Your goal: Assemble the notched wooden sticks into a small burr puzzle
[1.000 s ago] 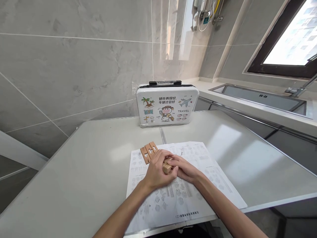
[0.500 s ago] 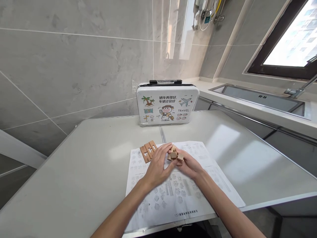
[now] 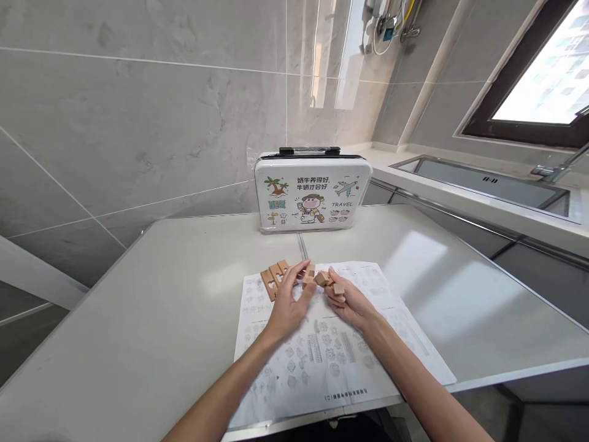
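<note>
Near the far left corner of the printed sheet (image 3: 262, 399) on the table (image 3: 184, 294), we find three slotted wooden boards (image 3: 275, 271) lying side by side, with no fingers visibly gripping them. Just right of them, the left hand (image 3: 286, 308) has its thumb and fingers clamped on a light wooden block (image 3: 311, 271), held over the sheet. Beside that, the right hand (image 3: 352, 304) has its fingers closed around a small cluster of wooden blocks (image 3: 323, 279); whether the cluster touches the left hand's block, we cannot tell. We judge the handling to be partway along: pieces are in both hands but not all in one closed shape, and the boards lie apart from them. As for direction, the boards run lengthwise away from the person, their far ends leaning left. The left hand's block seems to point mostly away from the person too, though fingers cover part of it. In the right hand, one block sits askew and another, farther right, shows a squarish end; their long axes are too hidden for us to name.
</note>
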Action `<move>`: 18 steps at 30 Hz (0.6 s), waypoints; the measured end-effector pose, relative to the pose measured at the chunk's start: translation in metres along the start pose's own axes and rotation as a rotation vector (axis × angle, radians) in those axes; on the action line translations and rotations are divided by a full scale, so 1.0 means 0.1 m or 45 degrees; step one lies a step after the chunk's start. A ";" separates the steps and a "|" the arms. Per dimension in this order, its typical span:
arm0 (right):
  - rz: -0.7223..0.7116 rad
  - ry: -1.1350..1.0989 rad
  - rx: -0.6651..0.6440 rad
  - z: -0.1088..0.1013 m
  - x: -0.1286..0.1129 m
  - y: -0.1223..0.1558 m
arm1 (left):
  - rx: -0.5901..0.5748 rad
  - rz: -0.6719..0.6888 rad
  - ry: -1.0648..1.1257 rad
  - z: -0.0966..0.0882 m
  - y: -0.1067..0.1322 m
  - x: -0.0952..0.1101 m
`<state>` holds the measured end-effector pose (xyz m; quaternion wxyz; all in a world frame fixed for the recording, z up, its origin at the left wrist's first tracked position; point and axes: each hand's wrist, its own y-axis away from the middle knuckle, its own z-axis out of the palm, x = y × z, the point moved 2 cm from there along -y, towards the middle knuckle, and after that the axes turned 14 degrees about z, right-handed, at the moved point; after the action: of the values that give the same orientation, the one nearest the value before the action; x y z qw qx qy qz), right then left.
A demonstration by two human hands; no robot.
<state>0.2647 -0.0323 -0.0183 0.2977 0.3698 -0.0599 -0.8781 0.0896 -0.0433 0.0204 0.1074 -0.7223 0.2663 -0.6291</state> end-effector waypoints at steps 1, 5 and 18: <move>-0.005 -0.003 0.031 -0.01 -0.01 -0.01 | 0.044 -0.068 0.122 0.00 -0.02 -0.01; -0.046 -0.058 0.100 -0.05 -0.03 -0.02 | 0.115 -0.310 0.733 0.01 -0.08 -0.08; -0.192 -0.028 0.119 -0.02 -0.07 0.00 | -0.146 -0.689 1.118 0.08 -0.03 -0.22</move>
<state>0.2700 -0.0281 -0.0159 0.2125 0.3769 -0.0763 -0.8983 0.0964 -0.0308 0.0016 -0.2207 -0.4382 0.1240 -0.8625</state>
